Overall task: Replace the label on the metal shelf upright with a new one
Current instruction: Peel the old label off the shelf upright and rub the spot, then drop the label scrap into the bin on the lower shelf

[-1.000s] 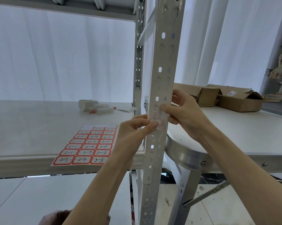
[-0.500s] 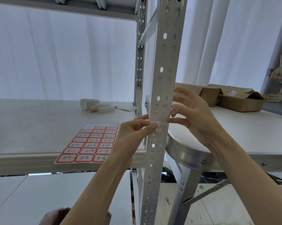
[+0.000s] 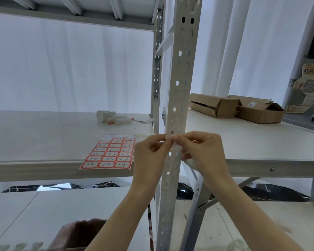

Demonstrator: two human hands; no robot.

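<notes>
The grey perforated metal upright [image 3: 181, 73] runs down the middle of the view. Both hands meet in front of it at shelf height. My left hand [image 3: 149, 156] and my right hand [image 3: 202, 153] pinch a small pale label [image 3: 172, 141] between their fingertips, right against the upright's face. The label's print is hidden by the fingers. A sheet of red-bordered handwritten labels [image 3: 110, 153] lies on the shelf [image 3: 35, 134] to the left, its near edge at the shelf's front lip.
White paper rolls and a red-tipped pen [image 3: 114, 118] lie at the back of the shelf. Two open cardboard boxes [image 3: 237, 107] sit on the white table to the right. A brown bin [image 3: 78, 234] stands on the floor below.
My right hand has closed from spread fingers at the upright's side into a pinch meeting the left fingertips on the label. The view has tilted slightly.
</notes>
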